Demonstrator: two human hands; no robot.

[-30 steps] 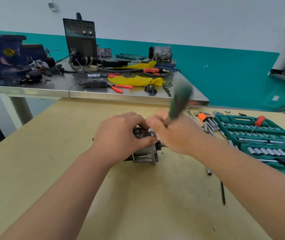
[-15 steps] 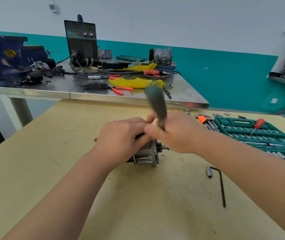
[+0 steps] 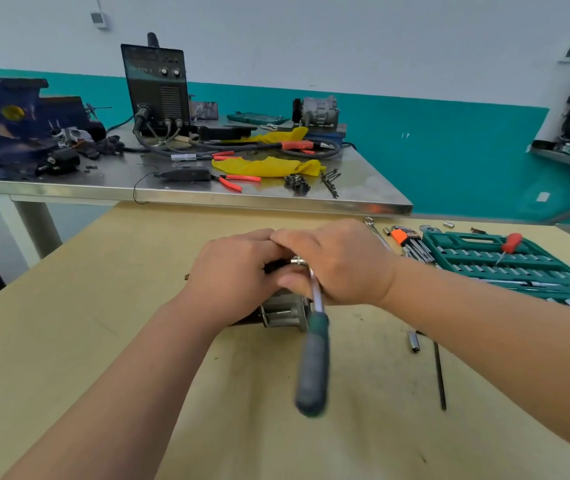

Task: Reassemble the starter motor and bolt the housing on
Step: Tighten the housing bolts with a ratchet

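Head view looks down on a pale wooden table (image 3: pixel 110 341), where the starter motor (image 3: pixel 283 311) lies on its side near the middle, mostly hidden under both hands. Only its grey metal end with the flange shows, facing the camera, below the knuckles.

The left hand (image 3: pixel 238 271) curls over the top of the motor body and grips it, pressing it down against the table. The right hand (image 3: pixel 342 265) touches the left at the fingertips and closes round the head of a ratchet (image 3: pixel 313 368) – the chromed knurled end peeks out between thumb and fingers, just above the motor. The ratchet's shank runs down toward the camera and ends in a dark green handle, blurred, hanging out over the table in front of the motor. Whether a socket sits on a bolt is hidden by the fingers.

To the right of the motor a loose socket (image 3: pixel 414 341) and a long black hex key (image 3: pixel 439 372) lie on the wood. Further right stands an open green socket case (image 3: pixel 449 242) with a red-handled screwdriver (image 3: pixel 512 242) across it, and beside it an orange-holdered hex key set (image 3: pixel 403 237).

Behind the table stands a steel bench (image 3: pixel 345 199) – on it a black welder (image 3: pixel 157 88), a yellow cloth (image 3: pixel 266 166) and red-handled pliers (image 3: pixel 235 180).
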